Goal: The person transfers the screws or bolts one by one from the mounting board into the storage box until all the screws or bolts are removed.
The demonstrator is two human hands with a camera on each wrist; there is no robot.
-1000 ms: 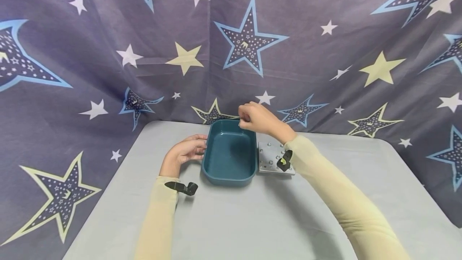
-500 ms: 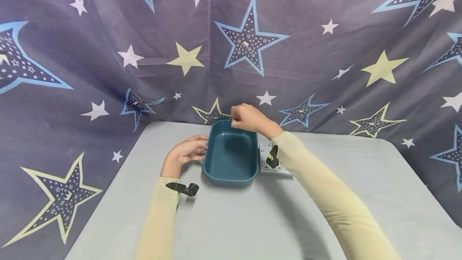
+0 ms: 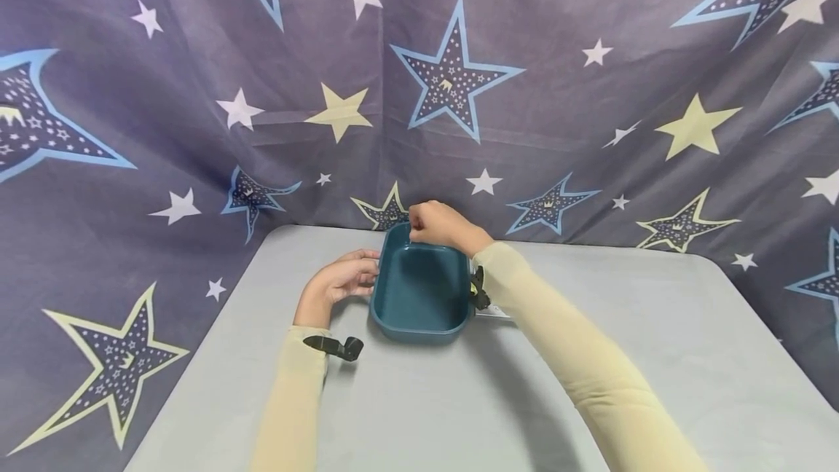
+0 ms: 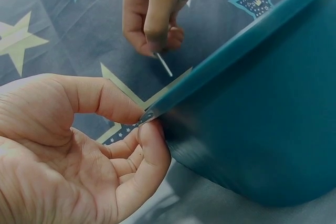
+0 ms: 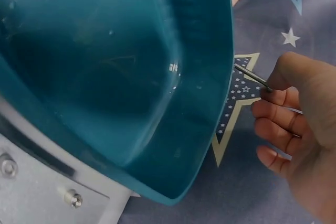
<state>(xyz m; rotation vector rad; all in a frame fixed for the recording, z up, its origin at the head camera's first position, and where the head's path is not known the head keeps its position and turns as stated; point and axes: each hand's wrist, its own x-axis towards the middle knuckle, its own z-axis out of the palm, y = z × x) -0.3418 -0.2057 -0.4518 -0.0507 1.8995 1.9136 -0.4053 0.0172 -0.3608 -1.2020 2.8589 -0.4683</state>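
Note:
A teal rectangular bin (image 3: 419, 290) stands upright on the table. My left hand (image 3: 344, 277) pinches its left rim between thumb and fingers, which shows closely in the left wrist view. My right hand (image 3: 439, 226) is raised over the far end of the bin. Between its thumb and index finger it pinches a thin, straight metal rod (image 5: 252, 77), whose exact kind I cannot tell. In the left wrist view the rod (image 4: 164, 64) points down toward the rim. Whether it touches the bin is unclear. The bin's floor shows no objects in the right wrist view.
Right of the bin lies a silver metal plate (image 5: 47, 182) with several screws in it, mostly hidden by the right forearm in the head view. A grey-white table (image 3: 393, 399) carries everything. A star-patterned cloth (image 3: 550, 122) hangs behind the table.
My right hand has moved left along the bin's far end and slightly lower, its forearm covering more of the metal plate. My left hand keeps hold of the rim.

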